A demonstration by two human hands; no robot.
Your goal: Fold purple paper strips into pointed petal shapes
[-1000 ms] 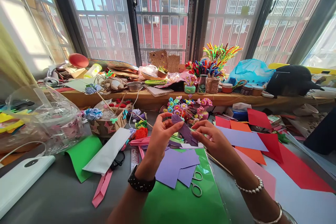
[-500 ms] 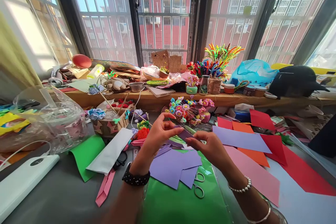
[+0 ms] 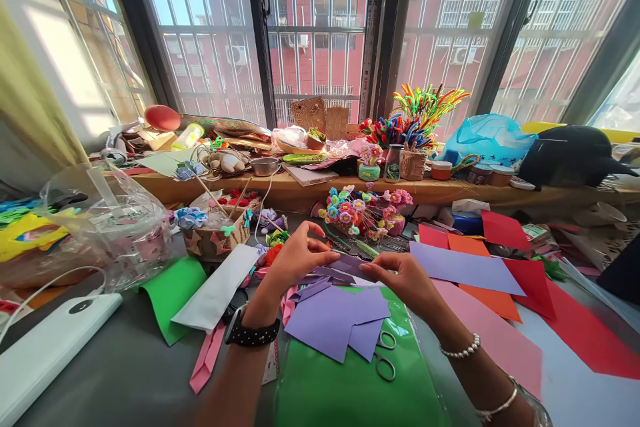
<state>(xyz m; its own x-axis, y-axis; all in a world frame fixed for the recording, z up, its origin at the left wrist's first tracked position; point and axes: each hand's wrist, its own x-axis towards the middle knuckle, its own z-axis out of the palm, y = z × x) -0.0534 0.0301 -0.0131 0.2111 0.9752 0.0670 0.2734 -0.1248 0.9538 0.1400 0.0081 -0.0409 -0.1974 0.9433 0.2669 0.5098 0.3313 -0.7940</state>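
A folded piece of purple paper [image 3: 351,264] is stretched between my two hands, above the other sheets. My left hand [image 3: 300,255] pinches its left end between thumb and fingers. At the right end, my right hand [image 3: 400,275] grips it with thumb and forefinger. Below lie several purple paper sheets [image 3: 320,320], overlapping on a green plastic folder [image 3: 345,393]. Scissor handles [image 3: 385,355] stick out from under the sheets; the blades are hidden. Folded purple pieces [image 3: 313,289] lie just left of the held one.
Red, orange, lilac and pink papers [image 3: 493,330] spread out on the right. A white paper packet [image 3: 220,287], a green sheet [image 3: 173,297] and a white power bank [image 3: 60,347] lie left. Crocheted flowers [image 3: 355,210] stand behind my hands, below a cluttered window ledge [image 3: 320,190].
Both hands have come slightly lower, and the purple paper between them now lies flatter. My left hand's raised fingers have curled down. The whole view has shifted a little.
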